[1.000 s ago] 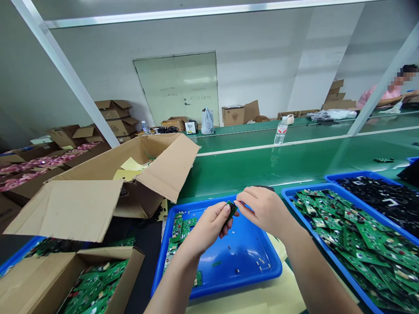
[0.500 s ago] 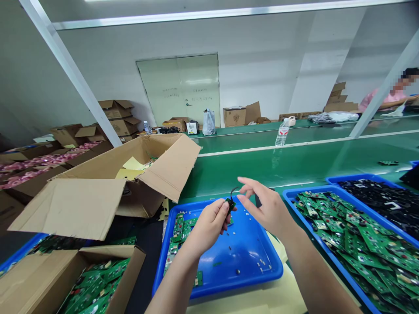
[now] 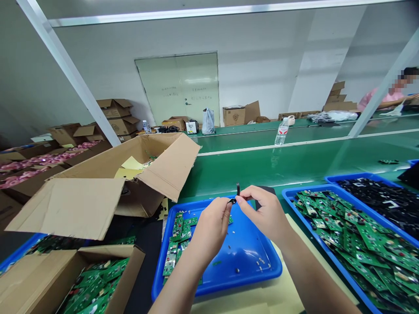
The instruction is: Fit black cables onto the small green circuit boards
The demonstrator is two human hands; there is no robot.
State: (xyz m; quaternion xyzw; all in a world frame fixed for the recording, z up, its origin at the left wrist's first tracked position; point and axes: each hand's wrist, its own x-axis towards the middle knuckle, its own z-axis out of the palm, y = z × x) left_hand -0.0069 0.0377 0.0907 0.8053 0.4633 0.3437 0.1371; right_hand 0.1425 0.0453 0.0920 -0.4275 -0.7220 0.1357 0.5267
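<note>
Over the blue tray (image 3: 242, 285), my left hand (image 3: 212, 221) pinches a small dark part, mostly hidden by the fingers. My right hand (image 3: 264, 210) meets it from the right, thumb and finger closed on a short black strip (image 3: 238, 189) that sticks up between the hands. Both hands nearly touch at the fingertips. Green circuit boards (image 3: 177, 226) lie along the tray's left side, and small loose bits are scattered on its floor.
Right of my hands stand a blue tray of circuit boards (image 3: 353, 235) and another of black parts (image 3: 376, 200). Open cartons (image 3: 65, 209) fill the left. A bottle (image 3: 281, 132) stands behind on the green bench; a person (image 3: 386, 98) sits far right.
My right hand has closed in on the black strip, its fingers going from apart to pinched. My left hand has turned, and the small board it showed is now hidden.
</note>
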